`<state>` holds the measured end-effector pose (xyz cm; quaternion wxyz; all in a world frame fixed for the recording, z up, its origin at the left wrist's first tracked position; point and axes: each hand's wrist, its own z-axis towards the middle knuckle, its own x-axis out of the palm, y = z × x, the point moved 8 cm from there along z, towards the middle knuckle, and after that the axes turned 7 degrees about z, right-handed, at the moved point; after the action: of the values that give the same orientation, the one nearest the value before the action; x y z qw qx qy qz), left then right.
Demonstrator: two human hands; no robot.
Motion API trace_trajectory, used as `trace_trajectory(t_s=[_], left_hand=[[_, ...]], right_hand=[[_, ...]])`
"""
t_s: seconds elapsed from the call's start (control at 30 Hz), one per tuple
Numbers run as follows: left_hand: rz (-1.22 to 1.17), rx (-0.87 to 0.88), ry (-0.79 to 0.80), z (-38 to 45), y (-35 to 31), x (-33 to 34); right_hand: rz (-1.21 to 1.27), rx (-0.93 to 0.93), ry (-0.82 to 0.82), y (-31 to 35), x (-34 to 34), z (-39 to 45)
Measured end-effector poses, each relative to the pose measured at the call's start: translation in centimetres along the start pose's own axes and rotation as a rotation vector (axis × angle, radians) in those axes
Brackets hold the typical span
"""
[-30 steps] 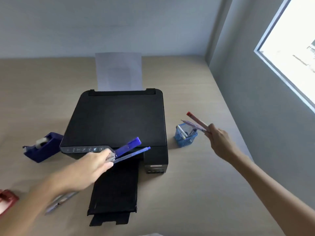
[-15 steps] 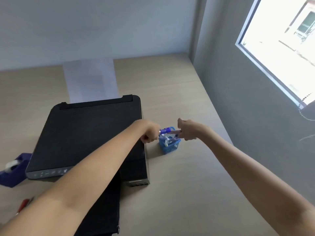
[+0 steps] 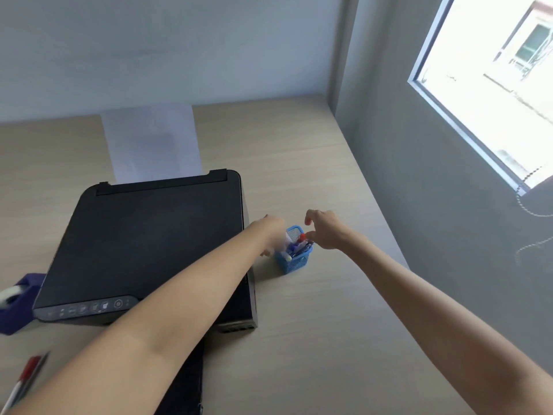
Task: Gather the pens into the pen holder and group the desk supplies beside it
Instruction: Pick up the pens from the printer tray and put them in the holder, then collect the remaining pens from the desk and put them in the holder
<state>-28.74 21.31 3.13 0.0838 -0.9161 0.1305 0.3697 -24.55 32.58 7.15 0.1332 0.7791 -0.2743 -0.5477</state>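
— What's around you on the table (image 3: 314, 339)?

— A black printer (image 3: 143, 250) fills the left and middle, with a sheet of paper (image 3: 152, 142) standing up from its far edge. My left forearm crosses over the printer's near right corner. At the far left edge a dark blue tape dispenser (image 3: 15, 301) sits just beside the printer. Near left, a red pen (image 3: 25, 375) lies on the table, well apart from everything else. A window (image 3: 493, 85) is bright in the wall on the right.

— And the pen holder?

— The pen holder (image 3: 294, 259) is a small blue mesh cup, standing just right of the printer. The pens (image 3: 299, 245) in it lean to the right; I see blue barrels, a red tip, and a white end poking out at the near left of the rim.

— Where are your hands?

— Both are at the holder's mouth. My left hand (image 3: 270, 232) hovers at its left rim, blurred; I cannot tell whether its fingers are together or apart. My right hand (image 3: 324, 230) is at the right rim, thumb and fingers spread apart and empty, its fingertips close to the red tip.
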Motion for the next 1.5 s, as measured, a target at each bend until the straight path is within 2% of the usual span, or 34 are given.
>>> trace_trajectory(t_s=[0.13, 0.27, 0.4, 0.5, 0.6, 0.7, 0.83, 0.93, 1.03, 1.23, 1.33, 1.37, 1.5], left_hand=[[0.01, 0.085, -0.252, -4.0, 1.7, -3.8], [-0.271, 0.257, -0.467, -10.6, 5.5, -7.2], [-0.532, 0.301, -0.703, -18.2, 14.5, -7.3], [-0.663, 0.155, -0.802, -21.5, 25.1, -3.4], [-0.774, -0.069, -0.763, -22.6, 35.8, 3.6], [-0.782, -0.333, -0.675, -23.1, 44.4, 11.5], [-0.79, -0.508, -0.562, -21.7, 51.2, 19.6], [-0.794, -0.559, -0.464, -19.1, 54.8, 24.2], [-0.706, -0.572, -0.389, -16.7, 56.7, 26.9], [-0.424, -0.452, -0.358, -14.8, 56.6, 26.5], [-0.331, -0.429, -0.386, -14.6, 56.7, 26.2], [-0.357, -0.43, -0.405, -14.8, 56.8, 26.1], [-0.536, -0.392, -0.495, -15.1, 57.4, 25.9]], right_hand=[[0.032, -0.033, -0.087, 1.6, -1.8, -0.6], [0.054, -0.13, -0.179, 6.6, -2.9, -1.3], [0.074, -0.345, -0.238, 15.2, -1.5, -3.1], [0.151, -0.519, -0.249, 22.5, 1.8, -5.5], [0.26, -0.658, -0.137, 28.9, 7.2, -8.3], [0.261, -0.787, 0.009, 33.8, 14.7, -10.4], [0.122, -0.761, 0.282, 36.3, 26.5, -11.1], [-0.074, -0.674, 0.421, 35.9, 34.6, -10.9], [-0.284, -0.613, 0.483, 35.1, 39.9, -10.8], [-0.551, -0.633, 0.438, 35.4, 44.8, -10.3], [-0.572, -0.663, 0.373, 35.1, 45.9, -10.5], [-0.575, -0.697, 0.345, 34.9, 46.3, -10.5], [-0.549, -0.801, 0.394, 34.7, 47.4, -11.3]])
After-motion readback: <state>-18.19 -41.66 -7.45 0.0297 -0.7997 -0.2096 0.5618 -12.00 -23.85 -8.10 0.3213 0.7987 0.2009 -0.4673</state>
